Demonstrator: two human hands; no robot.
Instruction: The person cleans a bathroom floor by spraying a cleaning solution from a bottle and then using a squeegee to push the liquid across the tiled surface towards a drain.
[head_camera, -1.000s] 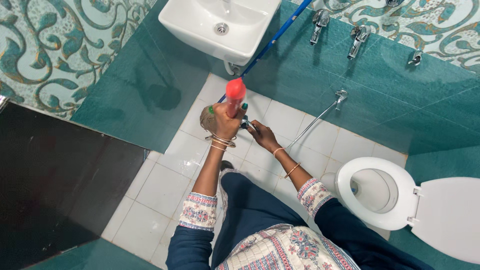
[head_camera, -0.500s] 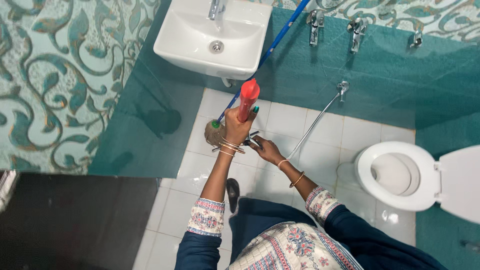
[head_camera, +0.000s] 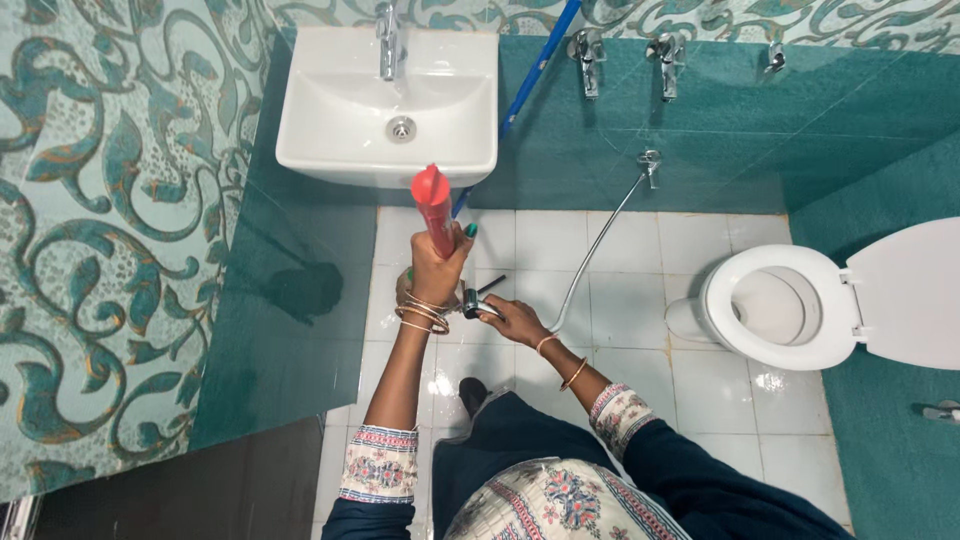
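Note:
My left hand (head_camera: 436, 270) grips a red plastic bottle (head_camera: 433, 207) and holds it upright in front of the white washbasin (head_camera: 340, 130). Several bangles ring that wrist. My right hand (head_camera: 515, 320) is closed on the metal head of a hand sprayer (head_camera: 476, 303), just right of the left wrist. The sprayer's silver hose (head_camera: 592, 245) runs up to a valve on the teal wall. A blue mop handle (head_camera: 530, 75) leans against the wall behind the bottle; its brown head is mostly hidden behind my left hand.
A white toilet (head_camera: 765, 308) with its lid up stands at the right. Three chrome taps (head_camera: 665, 55) stick out of the teal wall above. The floor is white tile (head_camera: 700, 400), with patterned wall tiles at the left and a dark doorway at the lower left.
The view has swung so the basin and toilet sit further left and lower. Both hands have drifted left and down, still holding the bottle and the sprayer.

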